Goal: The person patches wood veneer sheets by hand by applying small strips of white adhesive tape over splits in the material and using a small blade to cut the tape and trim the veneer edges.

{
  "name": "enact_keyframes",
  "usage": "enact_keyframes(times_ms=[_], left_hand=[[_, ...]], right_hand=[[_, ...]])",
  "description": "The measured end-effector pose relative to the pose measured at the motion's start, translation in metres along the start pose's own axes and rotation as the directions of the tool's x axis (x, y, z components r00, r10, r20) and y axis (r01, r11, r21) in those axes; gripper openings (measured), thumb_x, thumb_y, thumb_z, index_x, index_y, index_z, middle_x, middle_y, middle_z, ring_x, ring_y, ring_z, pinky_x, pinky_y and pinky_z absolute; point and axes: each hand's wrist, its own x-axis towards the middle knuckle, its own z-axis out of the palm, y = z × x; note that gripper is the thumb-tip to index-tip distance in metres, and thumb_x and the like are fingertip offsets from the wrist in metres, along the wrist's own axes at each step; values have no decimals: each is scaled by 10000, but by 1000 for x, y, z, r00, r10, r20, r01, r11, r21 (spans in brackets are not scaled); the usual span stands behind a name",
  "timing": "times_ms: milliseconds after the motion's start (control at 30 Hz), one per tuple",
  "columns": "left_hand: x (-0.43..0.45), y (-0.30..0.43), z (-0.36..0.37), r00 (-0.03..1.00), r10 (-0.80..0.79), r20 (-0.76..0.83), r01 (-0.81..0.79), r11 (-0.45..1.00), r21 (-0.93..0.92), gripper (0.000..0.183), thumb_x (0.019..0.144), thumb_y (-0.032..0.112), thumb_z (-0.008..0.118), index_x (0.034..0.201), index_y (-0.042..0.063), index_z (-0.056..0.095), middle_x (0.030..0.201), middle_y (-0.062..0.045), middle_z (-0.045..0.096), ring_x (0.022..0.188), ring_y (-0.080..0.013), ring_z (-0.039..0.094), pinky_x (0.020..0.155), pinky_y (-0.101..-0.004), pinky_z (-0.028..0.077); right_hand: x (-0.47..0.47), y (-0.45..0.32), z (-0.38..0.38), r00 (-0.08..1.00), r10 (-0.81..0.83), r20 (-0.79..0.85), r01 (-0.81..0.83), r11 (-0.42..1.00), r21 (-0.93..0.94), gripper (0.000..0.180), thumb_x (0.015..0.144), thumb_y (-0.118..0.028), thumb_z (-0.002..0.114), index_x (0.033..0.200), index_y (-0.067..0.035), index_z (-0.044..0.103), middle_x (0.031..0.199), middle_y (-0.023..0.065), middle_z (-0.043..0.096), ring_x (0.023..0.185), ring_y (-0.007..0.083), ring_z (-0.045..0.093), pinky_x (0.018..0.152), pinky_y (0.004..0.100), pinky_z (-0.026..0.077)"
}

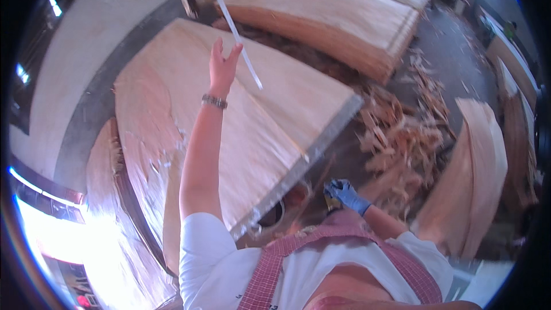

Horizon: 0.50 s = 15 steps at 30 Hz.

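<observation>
My left hand (pixel 224 66), bare with a band on the wrist, is raised over a large stack of wood veneer sheets (pixel 258 129). Its fingers are spread, and one fingertip meets or overlaps a long narrow white strip (pixel 234 30); I cannot tell whether they touch. My right hand (pixel 346 193), in a blue glove with dark fingertips, is near my waist, beside the stack's near right edge. Its fingers are curled. A yellowish thing (pixel 332 202) shows just below them, but whether the hand holds it is unclear.
A second veneer stack (pixel 327 13) stands beyond the first. Torn veneer scraps (pixel 404 137) litter the floor at the right, beside a curved bundle of sheets (pixel 469 172). More veneer (pixel 103 172) leans at the left. A pale wall (pixel 103 13) rises at the upper left.
</observation>
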Motion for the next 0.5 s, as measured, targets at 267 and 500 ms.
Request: enact_keyframes(times_ms=[267, 500], left_hand=[[50, 42, 54, 945, -316, -85, 249, 864, -438, 344, 1026, 283, 530, 1074, -25, 675, 913, -45, 681, 830, -135, 668, 802, -265, 487], [-102, 80, 66, 863, -341, 373, 483, 774, -409, 362, 1040, 313, 496, 1167, 11, 649, 1020, -72, 692, 994, -153, 642, 962, -326, 443]], right_hand=[[210, -284, 8, 588, -748, 308, 807, 569, -159, 102, 953, -109, 614, 961, -14, 649, 828, 105, 670, 734, 217, 640, 657, 335, 482], [249, -587, 150, 556, -753, 354, 744, 640, 192, 328, 972, -399, 609, 1112, -108, 666, 849, -19, 697, 682, 58, 586, 599, 195, 407]])
